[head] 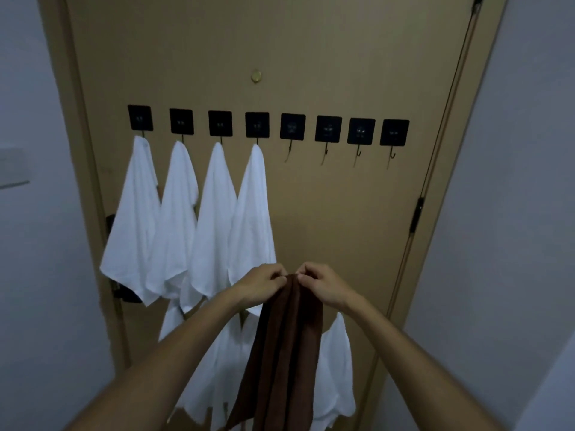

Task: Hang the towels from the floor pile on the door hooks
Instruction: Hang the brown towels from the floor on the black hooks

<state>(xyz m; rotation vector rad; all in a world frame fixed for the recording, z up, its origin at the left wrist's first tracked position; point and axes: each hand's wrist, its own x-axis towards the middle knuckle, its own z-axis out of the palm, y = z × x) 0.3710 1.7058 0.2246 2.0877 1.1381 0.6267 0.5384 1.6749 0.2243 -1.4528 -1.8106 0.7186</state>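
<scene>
Brown towel [280,353] hanging lengthwise, top edge pinched between left hand [261,283], right hand [323,286]

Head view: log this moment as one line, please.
left hand pinches brown towel top edge | right hand pinches same edge | white towels on four left hooks | next free hook bare
</scene>
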